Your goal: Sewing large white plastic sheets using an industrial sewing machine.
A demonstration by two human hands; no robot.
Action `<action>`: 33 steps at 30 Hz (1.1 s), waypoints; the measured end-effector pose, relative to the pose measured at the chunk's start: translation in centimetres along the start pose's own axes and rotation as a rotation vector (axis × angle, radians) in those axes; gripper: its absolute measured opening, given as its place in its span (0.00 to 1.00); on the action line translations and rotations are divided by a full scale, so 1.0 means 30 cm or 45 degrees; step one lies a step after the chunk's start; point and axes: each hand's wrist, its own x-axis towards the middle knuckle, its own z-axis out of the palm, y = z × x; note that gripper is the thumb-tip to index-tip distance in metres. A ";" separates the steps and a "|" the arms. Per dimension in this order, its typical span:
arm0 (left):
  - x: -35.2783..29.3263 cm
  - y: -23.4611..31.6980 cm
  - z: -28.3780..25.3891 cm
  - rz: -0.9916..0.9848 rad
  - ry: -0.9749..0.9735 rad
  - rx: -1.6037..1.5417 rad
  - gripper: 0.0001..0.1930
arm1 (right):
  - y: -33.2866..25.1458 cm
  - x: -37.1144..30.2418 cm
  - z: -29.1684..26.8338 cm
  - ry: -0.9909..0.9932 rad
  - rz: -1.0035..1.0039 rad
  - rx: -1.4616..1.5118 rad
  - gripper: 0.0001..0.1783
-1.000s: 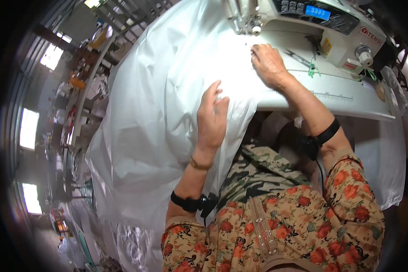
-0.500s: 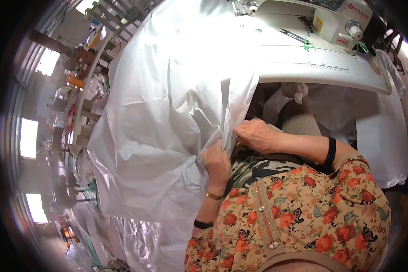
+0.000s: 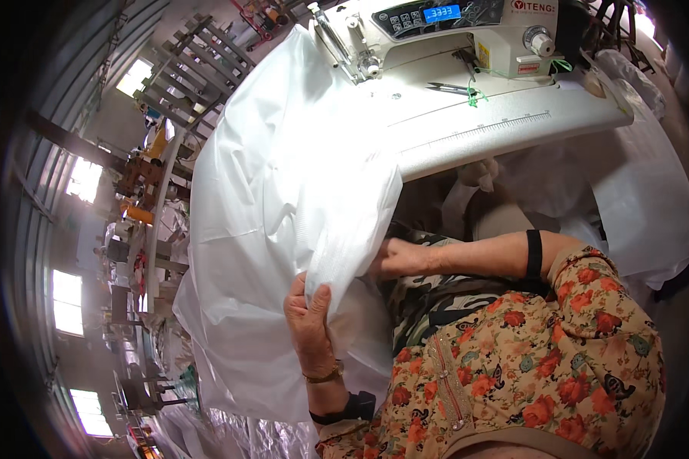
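Observation:
A large sheet of white fabric [image 3: 245, 222] drapes from the bed of a sewing machine [image 3: 467, 46] down over my lap. My left hand [image 3: 308, 317] pinches the fabric near its right edge, thumb on top and fingers underneath. At that same edge, a little farther right, my right hand [image 3: 396, 258] is closed, its fingertips tucked behind the cloth. Where the fabric meets the needle area, strong light washes out the detail.
Black thread snips [image 3: 453, 89] with green thread lie on the machine bed [image 3: 467, 130]. More white material [image 3: 647, 199] hangs at the right. To the left stand a slatted rack [image 3: 199, 65] and a cluttered bench [image 3: 157, 222].
My left hand has moved left and down with the fabric edge, spreading the cloth flatter. My right hand has shifted left and lower. The view has tilted, showing more of the machine.

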 end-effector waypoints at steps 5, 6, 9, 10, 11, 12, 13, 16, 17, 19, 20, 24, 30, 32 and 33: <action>0.010 0.019 -0.020 0.076 -0.085 0.304 0.11 | -0.075 -0.035 0.024 0.133 0.038 -0.715 0.22; 0.003 0.013 -0.023 0.074 -0.047 0.337 0.11 | -0.098 -0.044 0.021 0.128 0.001 -0.706 0.22; -0.009 -0.019 -0.014 0.037 -0.265 0.346 0.10 | -0.175 -0.091 -0.002 0.391 -0.139 -1.273 0.14; -0.011 -0.033 -0.007 0.018 -0.224 0.374 0.10 | -0.201 -0.104 -0.005 0.470 -0.347 -1.340 0.12; -0.010 -0.053 0.007 -0.021 -0.203 0.343 0.09 | -0.227 -0.108 -0.008 0.541 -0.500 -1.348 0.09; -0.005 -0.069 0.018 -0.035 -0.198 0.304 0.09 | -0.255 -0.111 -0.015 0.574 -0.625 -1.348 0.06; 0.007 -0.081 0.024 -0.182 -0.120 0.302 0.10 | -0.283 -0.108 -0.019 0.511 -0.695 -1.387 0.06; 0.074 -0.114 0.033 -0.318 -0.140 0.134 0.11 | -0.360 -0.098 -0.006 0.333 -0.778 -1.399 0.13; 0.099 -0.123 0.032 -0.314 -0.118 0.154 0.11 | -0.383 -0.091 0.003 0.106 -0.459 -1.462 0.15; 0.150 -0.142 0.027 -0.228 -0.160 0.116 0.14 | -0.421 -0.070 0.023 -0.234 -0.087 -1.521 0.16; 0.174 -0.153 0.024 -0.183 -0.183 0.098 0.15 | -0.435 -0.053 0.033 -0.237 -0.024 -1.548 0.16; 0.238 -0.172 -0.001 -0.251 -0.205 0.085 0.17 | -0.463 0.001 0.047 -0.355 -0.119 -1.715 0.14; 0.267 -0.152 -0.013 -0.119 0.020 0.087 0.16 | -0.420 0.006 0.021 -0.387 -0.025 -1.692 0.12; 0.282 -0.142 -0.007 -0.093 -0.087 0.156 0.17 | -0.391 0.002 0.026 -0.697 0.041 -1.643 0.13; 0.288 -0.140 -0.001 0.015 -0.114 0.327 0.19 | -0.379 -0.008 0.031 -0.699 0.032 -1.706 0.11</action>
